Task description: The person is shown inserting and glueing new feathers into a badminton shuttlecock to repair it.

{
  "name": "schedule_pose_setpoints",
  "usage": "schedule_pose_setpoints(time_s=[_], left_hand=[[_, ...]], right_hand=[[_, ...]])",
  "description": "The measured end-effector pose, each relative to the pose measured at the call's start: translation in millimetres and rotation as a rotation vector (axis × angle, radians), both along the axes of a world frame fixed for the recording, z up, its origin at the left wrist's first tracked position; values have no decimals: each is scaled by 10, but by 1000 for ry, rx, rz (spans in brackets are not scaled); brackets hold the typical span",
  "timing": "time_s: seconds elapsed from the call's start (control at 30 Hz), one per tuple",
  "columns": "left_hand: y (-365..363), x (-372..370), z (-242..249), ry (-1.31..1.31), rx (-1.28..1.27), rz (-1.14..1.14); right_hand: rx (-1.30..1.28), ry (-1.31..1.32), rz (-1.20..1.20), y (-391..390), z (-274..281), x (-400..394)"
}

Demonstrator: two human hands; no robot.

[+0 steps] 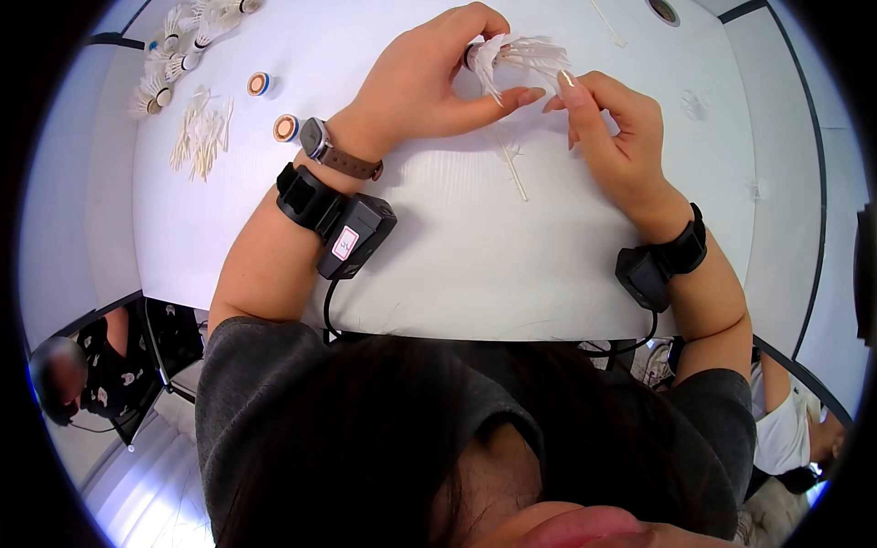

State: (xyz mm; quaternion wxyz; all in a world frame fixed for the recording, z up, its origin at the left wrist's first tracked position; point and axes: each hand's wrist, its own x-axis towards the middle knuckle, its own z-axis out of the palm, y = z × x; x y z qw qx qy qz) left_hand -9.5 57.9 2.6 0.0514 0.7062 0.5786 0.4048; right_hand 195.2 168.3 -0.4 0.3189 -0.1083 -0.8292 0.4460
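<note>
A white feather shuttlecock lies on its side in the air above the table, its dark-banded base toward my left hand. That hand is closed around the base end, thumb stretched along below the feathers. Some feathers look stripped or ragged. My right hand is at the open feather end, thumb and fingers pinched together close to the tips; whatever is between them is too small to make out. Beneath the hands, a loose feather shaft with a few white bits lies on the table.
Several shuttlecocks are grouped at the far left of the white table. Near them lie a pile of stripped feather shafts and two small round blue-and-white pieces. Feather fluff lies right. Another shaft and a round hole are farther back.
</note>
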Motion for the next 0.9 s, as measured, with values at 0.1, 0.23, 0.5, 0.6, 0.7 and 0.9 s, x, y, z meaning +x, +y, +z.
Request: schedule_pose_setpoints(time_s=[0.1, 0.23, 0.5, 0.6, 0.7, 0.9], left_hand=[[19, 6, -20, -17, 24, -25], [-2, 14, 9, -5, -2, -12], [0, 1, -3, 1, 7, -26], [-5, -3, -7, 18, 3, -22], [4, -7, -14, 18, 17, -27], [4, 4, -6, -7, -4, -23]], right_hand=[[-9, 30, 18, 19, -16, 7], [-16, 18, 10, 11, -17, 7], [-7, 4, 22, -15, 16, 5], [8, 11, 19, -19, 0, -2], [15, 15, 17, -15, -8, -4], [2, 21, 16, -14, -10, -14]])
